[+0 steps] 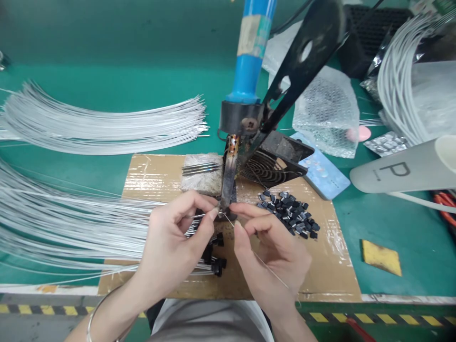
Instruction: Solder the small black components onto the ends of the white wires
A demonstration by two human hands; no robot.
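Two bare hands meet near the centre of the frame, just below the tip of a soldering iron (246, 73). Left thumb and forefinger pinch a thin wire (194, 216), its end close to the iron's tip; the small piece there is too blurred to make out. Thumb and forefinger of the right hand (274, 247) grip a fine metallic strand (229, 220) slanting from the tip toward the lower right. White wires (89, 221) run from the left edge to beneath the left hand (178, 237). Right of centre, small black parts (289, 213) lie heaped on cardboard (335, 266), below a dark fan (272, 166). Left of the iron's tip, a pale block (199, 185) bears thin rods (201, 168). Another wire bundle (107, 127) fills the upper left; a yellow sponge (381, 257) lies lower right, a white cup (402, 166) above it.
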